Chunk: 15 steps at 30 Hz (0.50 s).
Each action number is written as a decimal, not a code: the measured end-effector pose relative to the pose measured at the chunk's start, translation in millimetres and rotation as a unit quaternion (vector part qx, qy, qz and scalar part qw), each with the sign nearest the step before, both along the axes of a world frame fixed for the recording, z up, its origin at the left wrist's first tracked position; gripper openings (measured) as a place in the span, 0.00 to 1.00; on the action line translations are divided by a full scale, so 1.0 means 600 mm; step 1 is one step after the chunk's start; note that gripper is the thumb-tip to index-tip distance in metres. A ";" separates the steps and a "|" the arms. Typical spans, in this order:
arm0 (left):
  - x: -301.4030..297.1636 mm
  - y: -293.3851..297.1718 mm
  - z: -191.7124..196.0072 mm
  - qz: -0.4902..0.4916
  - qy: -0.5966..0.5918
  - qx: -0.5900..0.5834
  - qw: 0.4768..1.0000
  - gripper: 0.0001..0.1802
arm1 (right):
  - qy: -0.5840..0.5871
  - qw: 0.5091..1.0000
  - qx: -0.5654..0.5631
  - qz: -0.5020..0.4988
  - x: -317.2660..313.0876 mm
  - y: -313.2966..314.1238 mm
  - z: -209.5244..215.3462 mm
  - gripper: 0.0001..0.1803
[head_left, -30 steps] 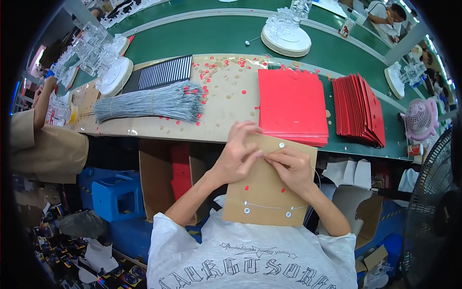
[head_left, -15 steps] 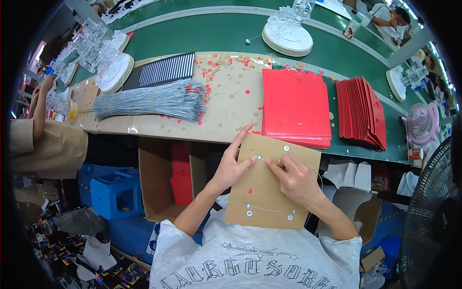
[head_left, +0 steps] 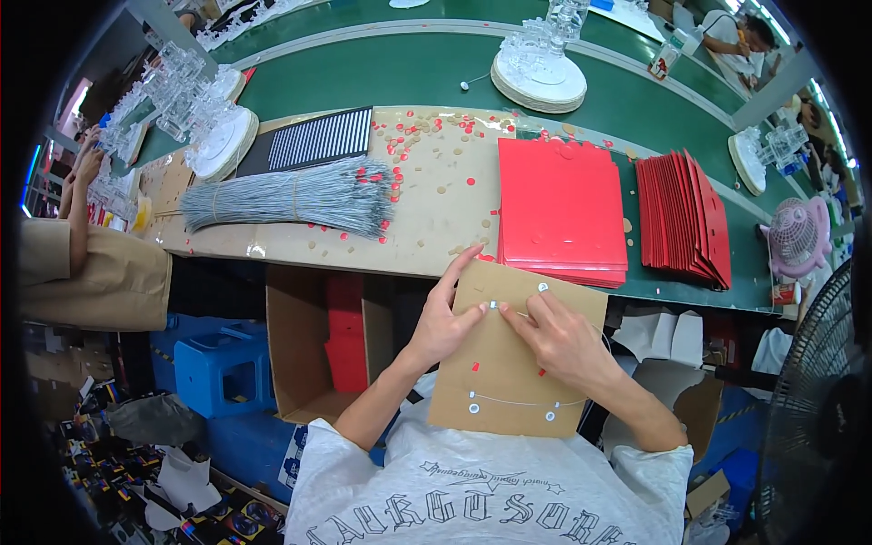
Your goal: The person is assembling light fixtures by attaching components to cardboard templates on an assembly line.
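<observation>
You are holding a brown cardboard sheet (head_left: 509,359) in front of your shirt (head_left: 490,490), below the near edge of the worktable (head_left: 436,245). Your left hand (head_left: 440,325) is grasping the sheet at its left side, the thumb lying on top and the index finger pointing up along the edge; the fingers underneath are hiding from view. Your right hand (head_left: 565,343) is lying over the sheet's upper right part, its index fingertip reaching just beside a small white tab (head_left: 493,304), opposite your left thumb. Its other fingers are curling, and you cannot tell whether they are pinching anything. A white button (head_left: 543,287) is sitting near the top edge, and a thin pale cord (head_left: 518,401) is running across the lower part. Beyond the sheet, a red folder stack (head_left: 561,200) and a bundle of grey wires (head_left: 282,200) are lying on the worktable.
</observation>
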<state>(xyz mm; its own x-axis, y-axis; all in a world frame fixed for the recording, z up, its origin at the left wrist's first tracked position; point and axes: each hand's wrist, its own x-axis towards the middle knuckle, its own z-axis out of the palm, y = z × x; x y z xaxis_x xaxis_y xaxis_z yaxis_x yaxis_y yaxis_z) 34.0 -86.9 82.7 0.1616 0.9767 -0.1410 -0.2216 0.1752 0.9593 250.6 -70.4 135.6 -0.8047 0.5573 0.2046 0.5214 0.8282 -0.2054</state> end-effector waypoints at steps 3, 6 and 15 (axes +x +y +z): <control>0.000 -0.001 -0.007 0.007 0.024 0.020 0.999 0.44 | -0.017 1.000 0.021 0.007 -0.012 -0.005 0.003 0.31; 0.000 -0.004 -0.006 0.011 0.020 0.014 1.000 0.45 | -0.040 0.998 0.053 0.014 -0.008 -0.005 -0.010 0.28; 0.002 0.001 -0.001 0.002 0.021 0.019 1.000 0.48 | 0.011 0.993 0.105 0.056 -0.003 0.023 -0.028 0.22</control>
<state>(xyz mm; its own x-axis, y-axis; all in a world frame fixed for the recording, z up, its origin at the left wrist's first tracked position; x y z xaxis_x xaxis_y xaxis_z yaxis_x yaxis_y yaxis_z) 35.2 -86.4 82.3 0.1526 0.9822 -0.1097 -0.1819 0.1370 0.9737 248.6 -56.8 118.9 -0.8531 0.4076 0.3257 0.4208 0.9066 -0.0324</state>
